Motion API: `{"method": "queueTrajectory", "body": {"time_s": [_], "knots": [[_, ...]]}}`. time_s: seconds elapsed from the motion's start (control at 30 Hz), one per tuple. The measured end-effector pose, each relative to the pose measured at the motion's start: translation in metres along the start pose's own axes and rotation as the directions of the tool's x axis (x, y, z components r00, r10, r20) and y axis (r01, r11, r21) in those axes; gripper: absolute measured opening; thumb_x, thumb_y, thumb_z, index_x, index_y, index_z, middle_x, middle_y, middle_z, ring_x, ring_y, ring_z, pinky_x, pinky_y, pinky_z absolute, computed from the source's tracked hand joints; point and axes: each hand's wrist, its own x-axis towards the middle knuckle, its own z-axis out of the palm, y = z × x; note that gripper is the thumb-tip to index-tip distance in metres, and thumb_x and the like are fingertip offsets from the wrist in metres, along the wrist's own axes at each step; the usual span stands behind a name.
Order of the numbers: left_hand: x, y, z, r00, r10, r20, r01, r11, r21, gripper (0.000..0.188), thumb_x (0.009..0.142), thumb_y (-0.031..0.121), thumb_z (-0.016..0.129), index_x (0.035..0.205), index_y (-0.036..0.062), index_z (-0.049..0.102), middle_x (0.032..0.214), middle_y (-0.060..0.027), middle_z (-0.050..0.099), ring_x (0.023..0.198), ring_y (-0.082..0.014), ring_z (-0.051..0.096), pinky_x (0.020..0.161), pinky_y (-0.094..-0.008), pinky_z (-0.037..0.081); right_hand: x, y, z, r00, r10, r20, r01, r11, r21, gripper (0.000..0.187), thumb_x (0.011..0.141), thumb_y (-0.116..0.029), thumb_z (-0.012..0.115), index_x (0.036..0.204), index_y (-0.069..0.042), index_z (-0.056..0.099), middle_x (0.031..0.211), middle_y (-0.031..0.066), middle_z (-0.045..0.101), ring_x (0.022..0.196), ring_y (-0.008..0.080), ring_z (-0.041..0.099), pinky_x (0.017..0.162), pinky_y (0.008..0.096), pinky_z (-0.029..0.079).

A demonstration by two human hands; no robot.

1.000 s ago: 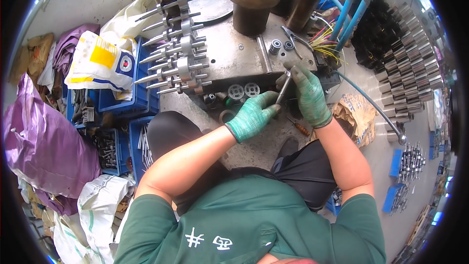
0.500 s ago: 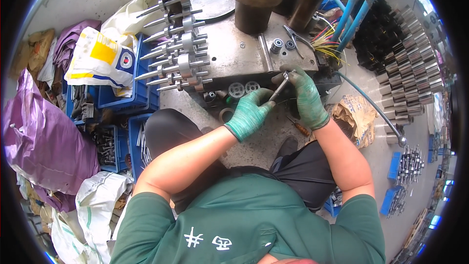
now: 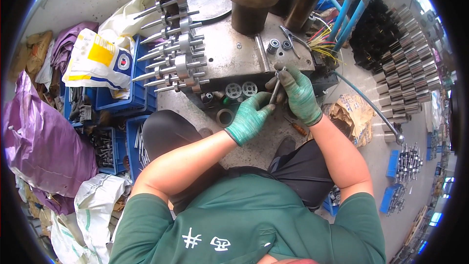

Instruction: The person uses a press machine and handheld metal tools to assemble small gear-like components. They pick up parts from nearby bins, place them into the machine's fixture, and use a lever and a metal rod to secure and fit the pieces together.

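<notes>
A slim metal shaft [image 3: 276, 91] is held between my gloved hands at the front edge of the steel work block [image 3: 224, 51]. My left hand [image 3: 249, 117], in a green glove, is closed on its lower end. Around the upper end, the fingers of my right hand [image 3: 301, 97] are closed, partly hiding a small piece there. Just beyond lie two small ring bearings [image 3: 273, 45], a thicker metal rod [image 3: 262, 53] and pliers [image 3: 291, 40]. Several shafts with collars [image 3: 181, 68] stand in a row along the block's left side.
Blue bins [image 3: 117, 149] with metal parts and a purple sack [image 3: 46, 142] crowd the left. Stacked metal cylinders [image 3: 403, 63] and blue hoses [image 3: 361, 12] are at the right. Crumpled brown paper [image 3: 354, 117] and a wooden-handled tool [image 3: 296, 126] lie on the floor.
The shaft has swung from a slant to nearly upright. My right hand has shifted slightly left and my left hand a little right and down, both still gripping it.
</notes>
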Motion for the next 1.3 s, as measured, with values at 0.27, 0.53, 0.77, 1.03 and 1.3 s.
{"method": "queueTrajectory", "body": {"time_s": [0.27,0.53,0.77,1.03,1.3], "knots": [[0.003,-0.002,-0.006,0.999,-0.038,0.016,0.037,0.998,0.059,0.039,0.102,0.014,0.07,0.137,-0.0013,0.064,0.126,-0.0174,0.073,0.117,-0.0218,0.068,0.104,-0.0363,0.053,-0.002,-0.006,-0.001,0.998,0.05,0.039,-0.056,0.983,0.175,0.046,0.113,-0.037,0.048,0.143,-0.003,0.057,0.097,0.0103,0.076,0.059,0.0073,0.059,0.054,0.0206,0.045],[-0.007,-0.014,0.008,0.879,-0.47,0.083,0.469,0.818,-0.332,0.053,0.106,0.033,0.068,0.148,0.0051,0.052,0.124,-0.0103,0.066,0.11,-0.0235,0.067,0.09,-0.0415,0.061,0.044,-0.017,-0.034,0.805,-0.509,-0.305,0.447,0.858,-0.253,0.037,0.112,-0.03,0.051,0.142,-0.008,0.059,0.102,0.0088,0.077,0.065,0.0093,0.065,0.056,0.0226,0.049],[0.008,-0.037,-0.012,0.707,-0.667,-0.237,0.39,0.646,-0.656,0.051,0.099,0.03,0.075,0.139,0.0015,0.06,0.124,-0.0126,0.07,0.112,-0.0267,0.066,0.09,-0.0432,0.057,0.068,0.017,-0.05,0.93,-0.063,-0.362,-0.003,0.984,-0.178,0.028,0.111,-0.027,0.055,0.13,-0.008,0.062,0.093,0.0036,0.069,0.063,0.0108,0.066,0.055,0.024,0.052],[0.024,-0.04,-0.026,0.749,-0.473,-0.464,0.219,0.837,-0.501,0.079,0.093,0.015,0.081,0.156,-0.0023,0.036,0.14,-0.0244,0.063,0.128,-0.037,0.06,0.109,-0.0588,0.049,0.027,-0.007,-0.025,0.998,-0.054,-0.04,0.044,0.971,-0.233,0.042,0.105,-0.025,0.071,0.138,-0.001,0.06,0.097,0.003,0.068,0.088,0.013,0.065,0.081,0.028,0.055],[0.031,-0.024,-0.031,0.648,-0.568,-0.507,0.309,0.805,-0.506,0.097,0.085,0.01,0.085,0.147,0.0021,0.011,0.124,-0.0271,0.066,0.106,-0.0334,0.068,0.094,-0.0498,0.055,0.009,0.025,0.009,0.943,0.19,0.275,0.205,0.32,-0.925,0.04,0.094,-0.012,0.069,0.133,-0.01,0.066,0.108,0.023,0.075,0.102,0.0436,0.071,0.089,0.0508,0.057]]}}
